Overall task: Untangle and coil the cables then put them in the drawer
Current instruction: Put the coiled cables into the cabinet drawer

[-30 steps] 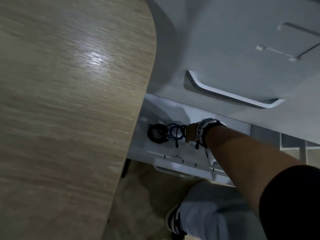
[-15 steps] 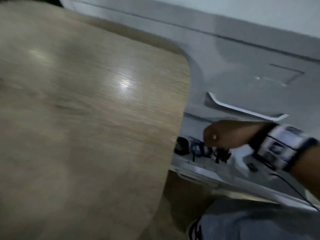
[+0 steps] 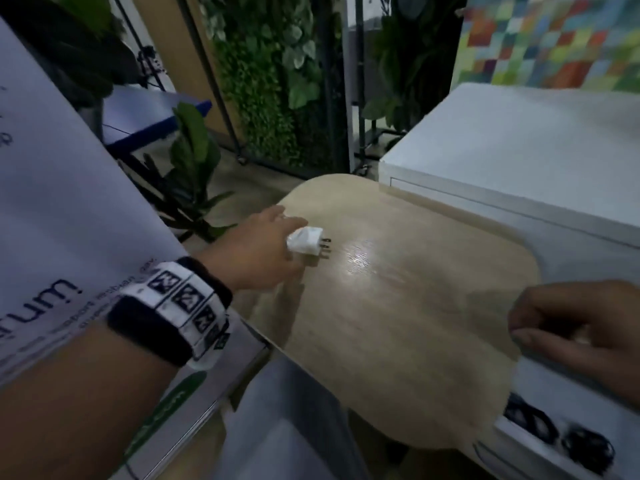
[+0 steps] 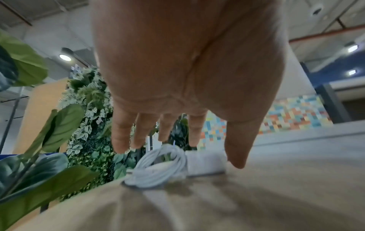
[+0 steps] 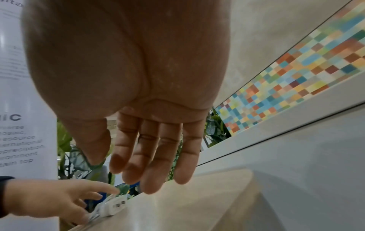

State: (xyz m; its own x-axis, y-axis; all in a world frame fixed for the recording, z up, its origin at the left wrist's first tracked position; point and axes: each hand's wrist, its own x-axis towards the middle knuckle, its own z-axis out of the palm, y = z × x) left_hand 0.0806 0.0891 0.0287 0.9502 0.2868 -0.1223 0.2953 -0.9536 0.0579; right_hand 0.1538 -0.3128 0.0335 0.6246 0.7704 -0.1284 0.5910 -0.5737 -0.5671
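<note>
A white charger (image 3: 306, 241) with its coiled white cable (image 4: 160, 168) lies at the far left of the wooden table (image 3: 398, 306), plug pins pointing right. My left hand (image 3: 273, 233) hovers right over it with fingers spread and straight, the thumb (image 4: 237, 156) close beside the charger block (image 4: 205, 164), gripping nothing. My right hand (image 3: 554, 327) hangs empty over the table's right edge, fingers (image 5: 154, 164) relaxed. Below it the white drawer (image 3: 512, 433) stands pulled out, with black coiled cables (image 3: 530, 420) lying inside.
A white cabinet (image 3: 519, 150) stands behind the table on the right. A white printed banner (image 3: 52, 202) rises at the left. Potted plants (image 3: 194, 161) and a green plant wall (image 3: 270, 81) stand beyond the table's far edge.
My view swung up from the drawer to the tabletop. My right hand came out of the drawer, leaving the cables there. My left hand came into view above the white charger.
</note>
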